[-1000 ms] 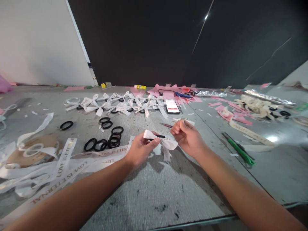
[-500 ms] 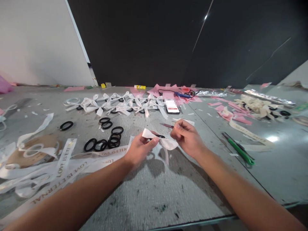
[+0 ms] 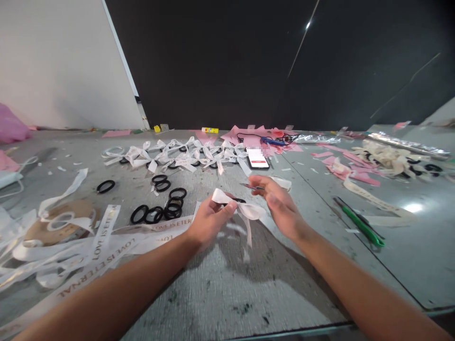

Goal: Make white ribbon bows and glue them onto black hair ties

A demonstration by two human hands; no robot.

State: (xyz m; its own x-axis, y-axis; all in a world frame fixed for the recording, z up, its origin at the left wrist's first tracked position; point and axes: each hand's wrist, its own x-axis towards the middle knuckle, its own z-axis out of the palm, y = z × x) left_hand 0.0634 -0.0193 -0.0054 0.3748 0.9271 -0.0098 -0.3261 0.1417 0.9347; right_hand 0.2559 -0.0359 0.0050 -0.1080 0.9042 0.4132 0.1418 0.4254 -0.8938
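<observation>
Between the thumb and fingers of my left hand (image 3: 209, 220) is a white ribbon bow (image 3: 253, 211), tied round a black hair tie (image 3: 239, 200). One ribbon tail hangs down below the bow. My right hand (image 3: 280, 206) is just right of the bow, apart from it. A slim pointed metal tool (image 3: 250, 186) is held in its curled fingers, the tip pointing left; its handle is hidden by the hand, so I cannot tell its exact kind. Several loose black hair ties (image 3: 173, 206) lie to the left of my left hand.
Behind my hands lie several white bows (image 3: 185, 156) and a phone (image 3: 258, 161). A ribbon roll (image 3: 64, 227) and printed ribbon strips (image 3: 117, 248) spread over the left. On the right lie a green-handled tool (image 3: 362, 226), pink scraps (image 3: 350, 170) and cream bows (image 3: 387, 158).
My right hand has come away from the bow's right loop, its fingers loosening while keeping the pointed tool. The left hand holds the bow as before. The view has shifted slightly.
</observation>
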